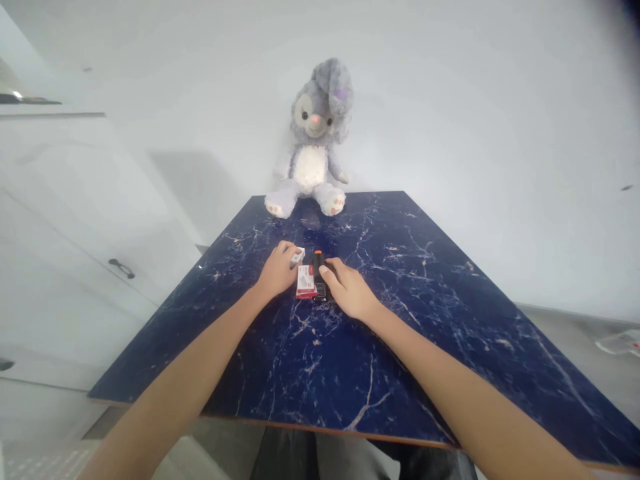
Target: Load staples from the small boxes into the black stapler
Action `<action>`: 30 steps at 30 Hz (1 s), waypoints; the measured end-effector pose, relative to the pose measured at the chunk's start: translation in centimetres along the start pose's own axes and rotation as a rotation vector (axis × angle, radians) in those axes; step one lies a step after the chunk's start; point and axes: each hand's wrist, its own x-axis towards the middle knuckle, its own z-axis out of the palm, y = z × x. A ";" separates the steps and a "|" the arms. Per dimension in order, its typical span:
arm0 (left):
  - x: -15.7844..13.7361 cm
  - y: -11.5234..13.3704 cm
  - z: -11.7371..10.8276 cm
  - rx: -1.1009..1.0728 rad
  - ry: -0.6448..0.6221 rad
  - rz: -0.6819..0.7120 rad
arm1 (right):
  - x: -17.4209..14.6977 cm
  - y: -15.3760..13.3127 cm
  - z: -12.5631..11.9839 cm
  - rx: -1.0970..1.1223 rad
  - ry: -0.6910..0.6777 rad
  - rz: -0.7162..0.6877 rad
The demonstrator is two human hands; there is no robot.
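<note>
My left hand (278, 270) reaches in from the left, its fingers closed on a small white box (299, 257). Just below those fingers, a red-and-white box (306, 283) lies on the dark blue table. Against the right side of that box is a black elongated object with an orange tip (319, 275); its exact kind is unclear. My right hand (347, 287) grips this black object from the right, with the thumb over its upper side and the other fingers partly hidden behind it.
A grey plush rabbit (313, 133) sits at the table's far edge against the white wall. The blue marbled table (320, 380) spreads around both hands. White cabinet doors (65, 233) stand to the left, and a clear plastic item (619, 343) lies beyond the table at right.
</note>
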 end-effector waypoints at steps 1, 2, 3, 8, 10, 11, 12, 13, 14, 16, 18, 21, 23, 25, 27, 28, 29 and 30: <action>0.0 0.0 0.0 0.001 -0.001 -0.002 | 0.0 0.0 0.0 -0.005 0.000 0.003; 0.0 0.0 0.0 0.002 -0.001 -0.004 | 0.0 -0.1 0.0 -0.008 -0.001 0.005; 0.0 0.0 0.0 0.001 -0.002 -0.004 | 0.0 -0.1 0.0 -0.009 -0.001 0.006; 0.0 0.0 0.0 -0.007 -0.006 -0.009 | 0.0 -0.2 -0.1 0.005 0.001 0.004; 0.0 -0.1 0.0 -0.004 -0.004 -0.009 | 0.0 -0.2 -0.1 0.006 0.002 0.002; 0.0 -0.1 0.0 -0.002 -0.003 -0.009 | 0.0 -0.2 -0.1 0.006 0.003 0.000; 0.0 -0.1 0.0 0.000 -0.003 -0.007 | 0.0 -0.2 -0.1 0.006 0.005 -0.003; 0.0 -0.1 0.1 0.001 -0.002 -0.006 | 0.0 -0.1 -0.1 0.006 0.005 -0.006; 0.0 -0.1 0.1 0.001 -0.001 -0.005 | 0.0 -0.1 -0.1 0.008 0.004 -0.008; 0.0 -0.2 0.1 -0.001 0.000 -0.003 | 0.0 0.0 0.0 0.012 0.002 -0.012; 0.0 -0.2 0.1 -0.004 -0.002 -0.002 | 0.0 0.1 0.0 0.015 0.000 -0.014; 0.0 -0.2 0.1 -0.003 -0.002 -0.005 | 0.0 0.1 0.1 0.013 -0.001 -0.012; 0.0 -0.2 0.0 -0.003 -0.002 -0.006 | 0.0 0.1 0.1 0.012 0.001 -0.012; 0.0 -0.1 0.0 -0.003 -0.004 0.000 | -0.1 0.1 0.1 0.007 0.001 -0.014; 0.0 0.0 0.0 -0.006 -0.006 0.011 | -0.1 0.0 0.2 -0.008 0.002 -0.017; 0.0 0.0 0.0 -0.008 -0.006 0.014 | -0.1 0.0 0.2 -0.016 0.004 -0.018; 0.0 -0.1 0.0 -0.011 -0.004 0.015 | -0.2 0.0 0.2 -0.022 0.006 -0.021; 0.0 -0.1 0.1 -0.015 -0.002 0.015 | -0.2 0.0 0.2 -0.022 0.008 -0.023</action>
